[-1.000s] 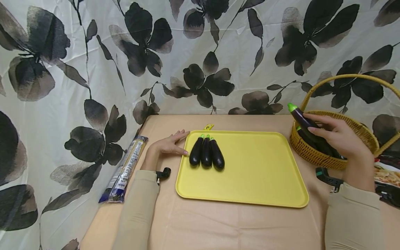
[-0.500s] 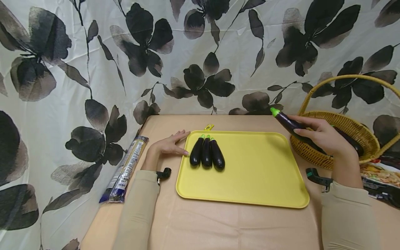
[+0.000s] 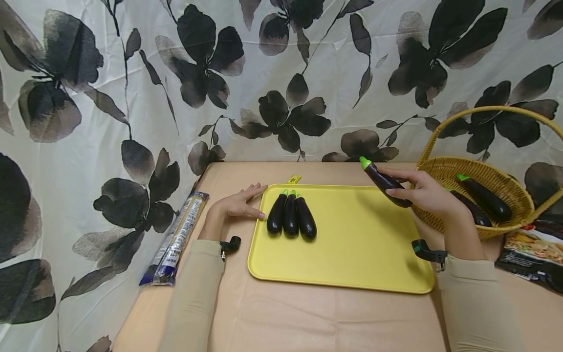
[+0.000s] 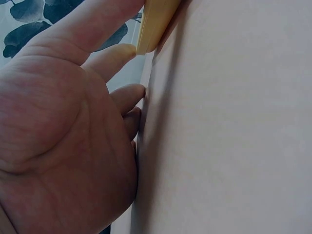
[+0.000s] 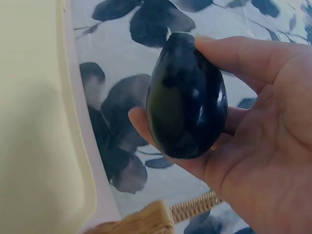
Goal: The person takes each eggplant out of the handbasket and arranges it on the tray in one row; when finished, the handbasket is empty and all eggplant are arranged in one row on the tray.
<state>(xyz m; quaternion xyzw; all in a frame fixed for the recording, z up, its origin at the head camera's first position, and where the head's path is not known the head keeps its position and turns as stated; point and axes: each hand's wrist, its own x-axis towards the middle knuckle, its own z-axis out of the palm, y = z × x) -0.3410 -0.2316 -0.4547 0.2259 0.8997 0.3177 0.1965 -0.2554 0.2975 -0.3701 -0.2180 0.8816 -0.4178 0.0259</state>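
My right hand [image 3: 426, 195] grips a dark purple eggplant [image 3: 381, 182] with a bright green stem end, over the right back corner of the yellow tray [image 3: 352, 249]. In the right wrist view, thumb and fingers wrap the eggplant's [image 5: 185, 102] rounded body. Three more eggplants [image 3: 290, 215] lie side by side at the tray's left. At the tray's left rim rests my left hand [image 3: 235, 203], its fingers spread and extended, thumb on the edge. The left wrist view shows that hand's palm [image 4: 63, 117] beside the tray's corner [image 4: 155, 24].
A wicker basket [image 3: 457, 166] with a tall handle stands right of the tray, two eggplants [image 3: 486, 196] inside. Beside it lies a printed food packet [image 3: 534, 254]. Long blue-ended packets [image 3: 176, 239] lie at the left. A small yellow tag [image 3: 293, 179] sits behind the tray.
My right hand has carried the eggplant leftward out from above the basket to over the tray's right part. The left hand and the three eggplants on the tray have stayed put.
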